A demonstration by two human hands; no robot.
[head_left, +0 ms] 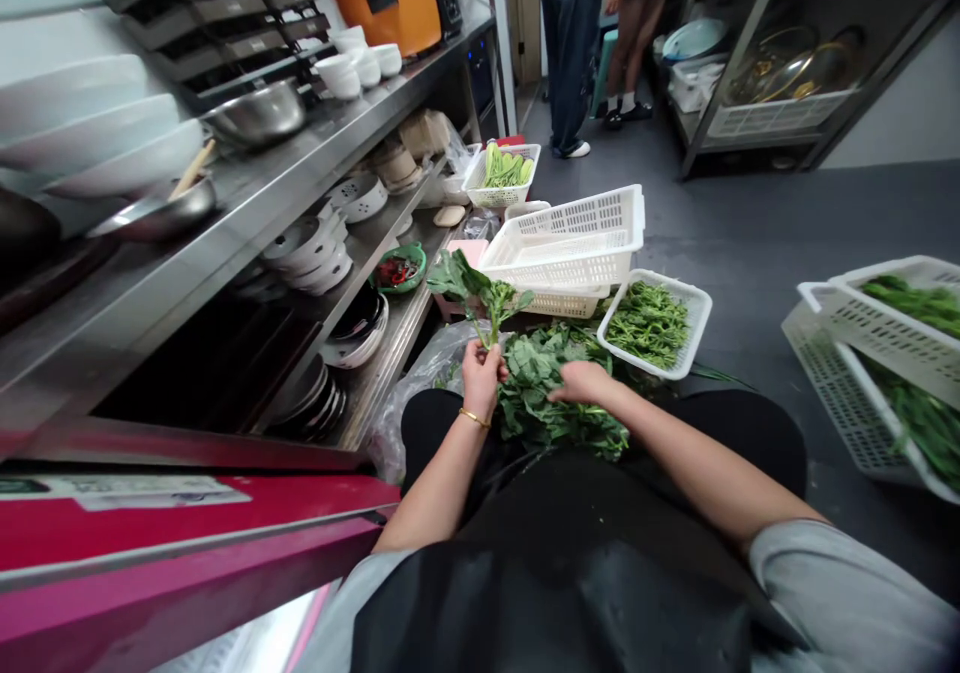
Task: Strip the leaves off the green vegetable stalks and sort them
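Note:
My left hand is closed around the stem of a leafy green vegetable stalk, held upright with its broad leaves fanning out above the fingers. My right hand hovers over or touches the pile of leafy greens in front of my lap; its fingers are curled, and what they hold, if anything, is too blurred to make out. Just beyond the right hand, a white basket contains cut green stalks.
Empty-looking white baskets stand ahead. Baskets of greens sit at my right. Steel shelving with bowls runs along the left, above a plastic bag. Two people stand at the back near a rack.

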